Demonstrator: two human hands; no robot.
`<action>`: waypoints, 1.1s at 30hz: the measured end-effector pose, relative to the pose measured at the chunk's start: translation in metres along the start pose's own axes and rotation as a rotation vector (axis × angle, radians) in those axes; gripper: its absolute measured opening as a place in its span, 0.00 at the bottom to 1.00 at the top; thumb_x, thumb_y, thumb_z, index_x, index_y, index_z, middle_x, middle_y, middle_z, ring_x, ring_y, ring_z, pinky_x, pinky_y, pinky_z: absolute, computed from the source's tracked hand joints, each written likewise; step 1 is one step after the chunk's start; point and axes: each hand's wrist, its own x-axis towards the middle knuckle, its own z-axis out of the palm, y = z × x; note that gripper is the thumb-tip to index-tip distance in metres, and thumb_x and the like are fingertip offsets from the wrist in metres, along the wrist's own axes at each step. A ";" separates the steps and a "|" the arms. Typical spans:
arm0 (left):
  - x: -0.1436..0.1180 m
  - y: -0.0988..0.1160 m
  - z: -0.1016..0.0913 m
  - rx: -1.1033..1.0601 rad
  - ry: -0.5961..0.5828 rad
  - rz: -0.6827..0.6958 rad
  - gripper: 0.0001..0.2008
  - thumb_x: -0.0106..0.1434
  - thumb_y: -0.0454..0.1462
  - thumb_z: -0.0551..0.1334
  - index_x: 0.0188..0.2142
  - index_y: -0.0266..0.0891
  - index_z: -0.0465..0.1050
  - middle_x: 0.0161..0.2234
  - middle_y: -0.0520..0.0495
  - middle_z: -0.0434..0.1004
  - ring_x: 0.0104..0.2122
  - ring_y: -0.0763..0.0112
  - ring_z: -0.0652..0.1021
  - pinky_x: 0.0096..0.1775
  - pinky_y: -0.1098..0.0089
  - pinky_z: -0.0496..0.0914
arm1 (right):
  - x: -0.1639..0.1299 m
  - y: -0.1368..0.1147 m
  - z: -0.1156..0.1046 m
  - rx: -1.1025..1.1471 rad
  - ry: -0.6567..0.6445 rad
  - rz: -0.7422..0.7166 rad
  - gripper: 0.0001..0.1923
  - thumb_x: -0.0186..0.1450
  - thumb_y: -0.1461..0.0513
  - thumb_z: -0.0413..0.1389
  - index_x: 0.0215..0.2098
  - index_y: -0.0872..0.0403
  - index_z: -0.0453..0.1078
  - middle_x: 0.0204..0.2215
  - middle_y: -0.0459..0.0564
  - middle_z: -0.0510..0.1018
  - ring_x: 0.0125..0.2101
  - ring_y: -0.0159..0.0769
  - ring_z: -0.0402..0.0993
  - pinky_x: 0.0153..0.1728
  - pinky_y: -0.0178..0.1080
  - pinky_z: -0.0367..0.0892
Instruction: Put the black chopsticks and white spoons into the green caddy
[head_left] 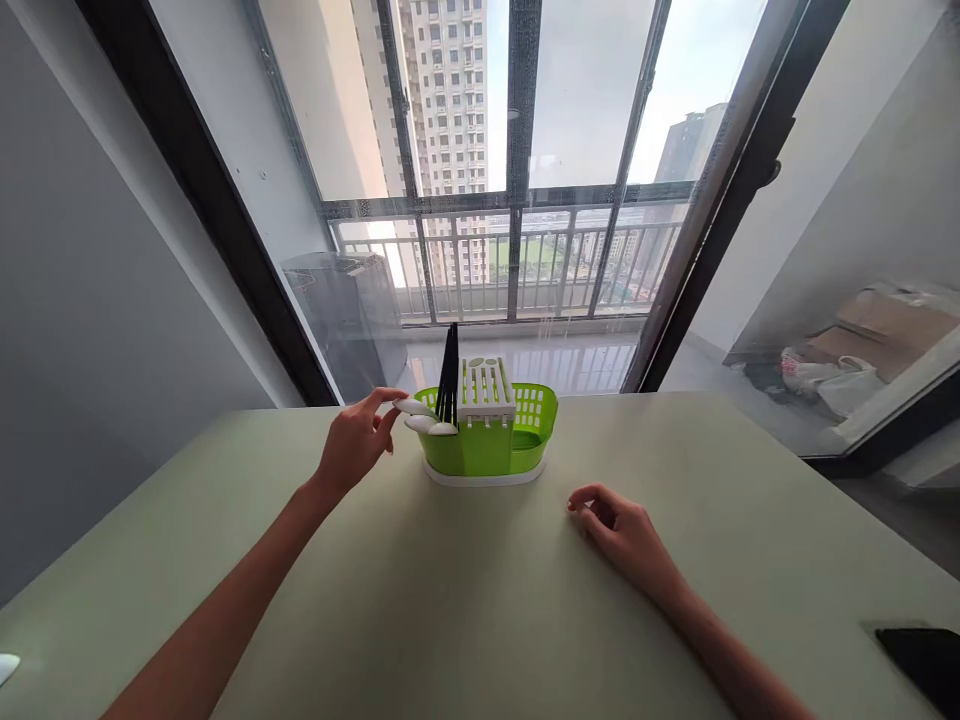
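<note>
At twelve o'clock on the pale table (465,600), near its far edge, stands a green cutlery basket (491,435) on a white base, with a white slotted insert (486,385) across its top. White spoons (420,415) lean out over its nine o'clock rim, and dark upright sticks (448,375), likely chopsticks, rise beside them.

My left hand (356,440) is at the basket's nine o'clock side, fingers spread and half curled, index and thumb tips at a spoon's end. Whether they pinch it or only touch it I cannot tell. My right hand (622,530) rests on the table at about four o'clock from the basket, well apart from it, loosely curled and holding nothing.

As a judgement, handling a spoon well here means taking it near its free end and drawing it along its own lean, so it clears the dark sticks without tipping the light basket; the resting hand could steady the base.

How many spoons there are is hard to make out, the basket's inside is hidden by its wall, and a dark flat object (926,660) at four o'clock is cut off by the frame.
</note>
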 end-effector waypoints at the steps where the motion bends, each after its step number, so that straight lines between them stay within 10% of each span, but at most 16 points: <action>1: -0.001 0.001 0.000 -0.020 -0.009 -0.007 0.18 0.71 0.49 0.52 0.51 0.44 0.72 0.20 0.58 0.75 0.20 0.70 0.78 0.31 0.73 0.68 | 0.000 0.001 0.000 0.000 -0.001 -0.001 0.12 0.64 0.56 0.51 0.36 0.51 0.74 0.23 0.42 0.75 0.23 0.32 0.65 0.27 0.34 0.62; 12: -0.033 -0.001 -0.008 -0.133 0.018 -0.051 0.21 0.71 0.47 0.53 0.58 0.42 0.66 0.41 0.47 0.81 0.23 0.74 0.79 0.26 0.74 0.70 | 0.002 0.007 0.006 0.017 -0.009 0.004 0.14 0.65 0.53 0.50 0.39 0.52 0.73 0.32 0.48 0.80 0.25 0.35 0.69 0.29 0.37 0.66; 17: -0.035 0.007 -0.011 0.002 0.013 0.146 0.21 0.72 0.42 0.50 0.63 0.50 0.62 0.65 0.44 0.64 0.28 0.77 0.79 0.27 0.74 0.71 | 0.003 0.001 0.012 0.041 -0.019 0.003 0.15 0.66 0.51 0.51 0.40 0.51 0.72 0.33 0.48 0.81 0.25 0.35 0.72 0.29 0.36 0.67; 28: -0.032 0.003 -0.006 0.092 -0.018 0.166 0.20 0.71 0.37 0.49 0.59 0.46 0.66 0.64 0.45 0.68 0.25 0.77 0.77 0.28 0.72 0.70 | 0.020 -0.057 0.008 0.022 0.082 -0.135 0.15 0.67 0.50 0.52 0.41 0.51 0.71 0.35 0.51 0.80 0.26 0.34 0.76 0.26 0.35 0.69; 33: -0.040 0.002 -0.010 -0.015 -0.036 0.171 0.21 0.71 0.40 0.49 0.62 0.46 0.62 0.65 0.41 0.64 0.27 0.76 0.78 0.28 0.73 0.72 | 0.029 -0.070 0.016 -0.087 0.206 -0.300 0.16 0.69 0.52 0.50 0.49 0.51 0.69 0.52 0.57 0.70 0.31 0.34 0.78 0.28 0.38 0.75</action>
